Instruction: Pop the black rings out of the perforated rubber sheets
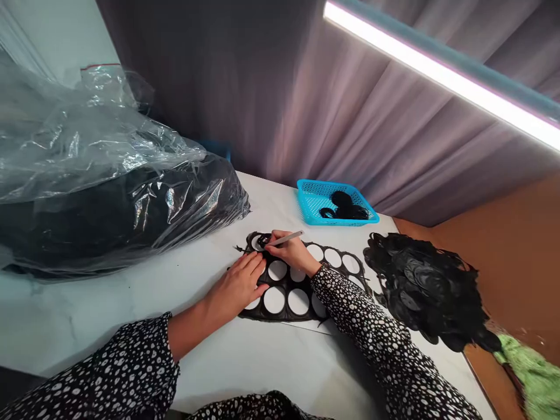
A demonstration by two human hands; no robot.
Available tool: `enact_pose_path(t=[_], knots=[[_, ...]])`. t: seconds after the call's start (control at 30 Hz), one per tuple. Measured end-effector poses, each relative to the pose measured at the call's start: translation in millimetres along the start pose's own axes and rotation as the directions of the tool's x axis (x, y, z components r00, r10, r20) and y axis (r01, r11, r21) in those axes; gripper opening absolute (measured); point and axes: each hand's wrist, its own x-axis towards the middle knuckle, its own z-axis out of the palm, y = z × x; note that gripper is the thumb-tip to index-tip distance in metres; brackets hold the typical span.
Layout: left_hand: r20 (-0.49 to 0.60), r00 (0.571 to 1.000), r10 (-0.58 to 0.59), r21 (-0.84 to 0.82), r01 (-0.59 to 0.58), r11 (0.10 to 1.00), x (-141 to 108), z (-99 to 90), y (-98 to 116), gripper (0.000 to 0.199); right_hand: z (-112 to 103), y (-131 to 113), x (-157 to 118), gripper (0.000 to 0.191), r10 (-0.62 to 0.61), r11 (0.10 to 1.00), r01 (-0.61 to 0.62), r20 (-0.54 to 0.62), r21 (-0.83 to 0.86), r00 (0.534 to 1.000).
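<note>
- Right grip (291,251): narrow, pen-style pinch on a slim silver hand tool (289,237), possibly a craft knife; blade not distinguishable. Tool tip at the upper-left end of the sheet, touching or just above a small curl of black material (263,239).
- Left grip (234,286): open, fingers spread and flat, pressing down on the lower-left part of the sheet.
- Work piece: black perforated sheet (286,315), lying flat on the white marble-look worktop (87,326), between the two hands. Rows of round holes; a pale surface shows through them.
- Progress as seen: about ten holes stand open and clean. The upper-left hole is partly filled by the black curl. Any holes under the hands cannot be assessed.
- Blue plastic mesh basket (315,198), beyond the sheet: holds a small heap of black discs (343,205). Exact count not readable.
- Right of the sheet: large, tangled heap of black perforated sheets (429,286), well up on the worktop edge. Green cloth (529,373) beside it, at the frame's edge.
- Left of the sheet: large clear plastic bag (109,216), packed with black material, near the work area.
- Sleeves: black with white dots (385,326) on both forearms.
- Behind: gathered grey curtain (271,105).
</note>
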Motion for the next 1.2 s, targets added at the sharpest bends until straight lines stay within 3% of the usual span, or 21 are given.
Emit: enact_pose_path(t=[0.23,0.6,0.7,0.83,0.9,0.97,1.0,1.03,1.07,1.1,1.13,1.17,1.2], knots=[[0.028,1.000,0.006,0.090,-0.009,0.996,-1,1.3,3,0.042,-5,0,2,0.024,-0.012,1.000,0.008,0.148,0.025,0.989],[0.046,0.999,-0.004,0.008,0.003,1.000,0,0.6,2,0.039,-2,-2,-1,0.020,-0.058,0.971,0.084,0.121,-0.222,0.991],[0.039,0.999,-0.007,-0.016,0.008,1.000,0,-1.5,2,0.038,4,-1,-4,0.017,-0.110,0.908,0.150,0.124,-0.390,0.986],[0.042,0.999,-0.019,-0.022,0.020,1.000,2,-5.2,4,0.035,8,-3,-7,0.014,-0.278,0.706,0.393,0.281,-0.589,0.919],[0.040,0.999,-0.017,-0.030,0.018,0.999,2,-6.3,4,0.035,-6,-5,-4,0.012,-0.309,0.663,0.343,0.174,-0.665,0.935],[0.036,0.999,-0.009,-0.027,0.010,1.000,1,-6.0,2,0.036,-35,-6,0,0.014,-0.325,0.688,0.117,-0.159,-0.716,0.932],[0.036,0.999,-0.006,-0.024,0.007,1.000,0,-5.8,1,0.037,-55,-8,1,0.016,-0.327,0.714,-0.023,-0.363,-0.699,0.872],[0.038,0.999,-0.003,-0.024,0.003,1.000,0,-5.8,-1,0.036,-75,-10,1,0.017,-0.323,0.744,-0.149,-0.546,-0.652,0.773],[0.036,0.999,-0.002,-0.026,0.003,1.000,1,-6.6,-3,0.034,-94,-13,-2,0.017,-0.311,0.774,-0.232,-0.672,-0.589,0.672],[0.038,0.999,-0.004,-0.032,0.005,0.999,2,-8.5,-5,0.032,-111,-16,-7,0.018,-0.281,0.808,-0.264,-0.737,-0.527,0.614],[0.042,0.999,-0.011,-0.047,0.013,0.999,6,-11.6,-7,0.029,-124,-20,-14,0.019,-0.227,0.847,-0.261,-0.759,-0.463,0.610],[0.042,0.999,-0.025,-0.075,0.028,0.997,11,-16.0,-8,0.026,-132,-25,-24,0.022,-0.146,0.892,-0.234,-0.738,-0.386,0.659],[0.037,0.998,-0.046,-0.125,0.051,0.991,17,-21.3,-8,0.025,-134,-30,-35,0.025,-0.043,0.937,-0.204,-0.672,-0.284,0.739]])
